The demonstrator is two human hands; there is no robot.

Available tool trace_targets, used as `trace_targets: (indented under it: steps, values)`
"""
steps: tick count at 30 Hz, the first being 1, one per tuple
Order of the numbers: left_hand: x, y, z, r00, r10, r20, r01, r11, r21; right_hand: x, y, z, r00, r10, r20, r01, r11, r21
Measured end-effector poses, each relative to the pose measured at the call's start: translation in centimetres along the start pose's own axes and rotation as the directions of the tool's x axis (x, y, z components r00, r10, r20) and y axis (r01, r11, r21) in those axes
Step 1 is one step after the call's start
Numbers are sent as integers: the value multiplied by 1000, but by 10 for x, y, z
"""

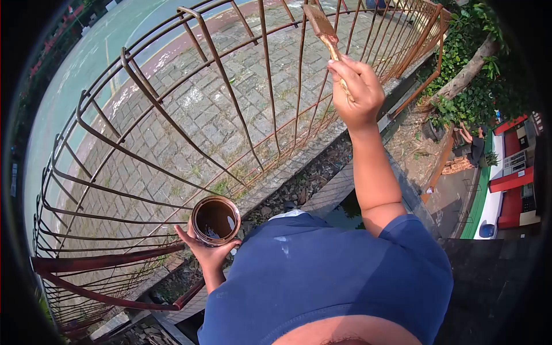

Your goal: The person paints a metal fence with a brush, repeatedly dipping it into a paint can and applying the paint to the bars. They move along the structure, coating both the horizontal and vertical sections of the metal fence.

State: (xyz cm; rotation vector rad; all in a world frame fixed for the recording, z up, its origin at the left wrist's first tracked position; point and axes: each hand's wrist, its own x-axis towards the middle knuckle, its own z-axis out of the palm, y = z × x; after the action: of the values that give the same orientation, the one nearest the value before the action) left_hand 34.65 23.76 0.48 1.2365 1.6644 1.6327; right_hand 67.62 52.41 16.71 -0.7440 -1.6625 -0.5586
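Observation:
My right hand (357, 92) is raised at the upper right, its fingers wrapped round the handle of a paintbrush (322, 24). Brown paint coats the brush and has smeared down its handle. The bristle end overlaps an upright bar of the metal fence (210, 43) in this view. Lower down, my left hand (208, 253) grips a round paint can (216, 220) from beneath and the side, with its thumb and a finger spread out. The can is open at the top and holds glossy dark brown paint. It sits in front of the lower fence bars, close to my body.
Beyond the fence lie grey paving blocks (190, 118) and a green court (75, 98). A narrow ledge and a ditch with dry leaves (307, 167) run along the fence foot. A tree trunk (468, 72) and leafy plants stand at the right, near a red-and-white building.

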Motion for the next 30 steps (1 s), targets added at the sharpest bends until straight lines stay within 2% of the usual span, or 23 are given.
trace_targets:
  steps: [1,2,4,6,7,9,11,13,15,17,18,19,20,21,23,24,27,28,30]
  values:
    - [0,-1,-4,1000,-13,6,13,1000,7,-8,3,4,993,-59,103,64,997,-45]
    - [0,-10,-10,1000,30,9,-31,997,74,-19,-2,6,975,-55,217,75,994,-83]
    - [-2,-13,-14,999,33,-9,-33,999,36,-47,-15,-2,922,-10,386,56,993,-109]
    - [-2,-16,-15,999,24,-42,-25,999,-27,-88,-22,-12,845,109,523,-69,993,-96]
    - [-4,-16,-16,999,18,-45,-19,1000,-21,-102,-28,-19,777,236,583,-217,971,-103]
    - [-6,-17,-21,999,-3,-50,3,1000,-7,-129,-29,-32,714,369,596,-393,914,-94]
    - [-6,-20,-24,999,4,-36,-3,1000,8,-141,-37,-43,706,484,518,-509,854,-105]
    - [-5,-22,-26,1000,-11,-17,11,1000,11,-137,-45,-48,705,545,454,-575,814,-83]
    - [-2,-30,-26,999,52,-3,-52,998,37,-128,-57,-52,690,610,390,-636,768,-75]
    - [3,-33,-26,991,123,52,-128,985,115,-143,-50,-51,567,728,385,-808,582,89]
    - [7,-34,-24,981,175,79,-184,976,114,-133,-59,-54,470,776,421,-882,401,246]
    - [9,-34,-25,975,197,102,-212,961,175,-118,-70,-56,372,801,469,-902,193,386]
    - [12,-33,-25,966,226,125,-247,949,196,-117,-72,-60,286,817,500,-921,92,378]
    - [16,-33,-26,956,254,148,-281,935,214,-121,-73,-61,197,810,553,-898,-78,434]
    - [21,-33,-27,941,289,173,-325,915,238,-131,-86,-65,119,716,688,-797,-344,496]
    - [24,-27,-28,939,288,186,-332,901,278,-134,-96,-65,86,681,728,-779,-410,475]
    - [26,-30,-30,926,274,261,-327,926,187,-139,-124,-60,-9,579,815,-709,-578,403]
    - [29,-29,-29,911,348,222,-393,895,212,-142,-132,-58,-42,556,830,-685,-621,381]
    - [29,-31,-30,899,378,222,-422,883,206,-144,-148,-56,-102,533,840,-654,-672,347]
